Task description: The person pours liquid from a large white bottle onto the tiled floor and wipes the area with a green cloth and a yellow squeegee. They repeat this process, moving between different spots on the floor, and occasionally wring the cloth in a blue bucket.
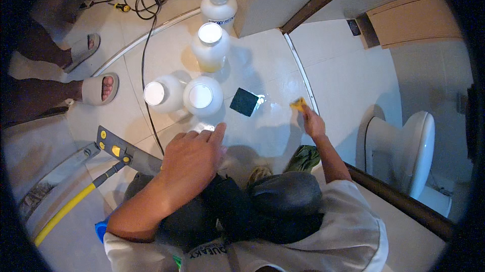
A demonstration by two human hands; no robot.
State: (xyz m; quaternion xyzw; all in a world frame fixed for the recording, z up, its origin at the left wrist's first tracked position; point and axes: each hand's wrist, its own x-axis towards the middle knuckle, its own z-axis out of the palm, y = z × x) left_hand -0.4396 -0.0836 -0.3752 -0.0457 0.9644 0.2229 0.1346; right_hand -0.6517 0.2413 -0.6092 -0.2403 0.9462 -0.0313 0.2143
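The right hand (314,124) has its grip closed on a small yellow piece (298,104) near the pale threshold strip (301,74). The left hand (194,153) is loosely bent, palm hidden (I cannot tell whether its grip holds anything). Four white bottles (202,96) block the floor (273,72) ahead of it, with a dark green pad (244,102) and a black cable (143,64) beside them

1. White bottles (210,53): smooth, translucent plastic.
2. Bottle caps (201,96): smooth white plastic.
3. Dark green pad (244,102): matt, rough-looking fibre.
4. Yellow piece (298,104): material too small to determine.
5. Floor (275,76): smooth tile, glossy under light.
6. Toilet (419,143): glossy ceramic.
7. Slippers (97,90): matt, foam-like.
8. Shirt (348,216): soft, matt cloth.
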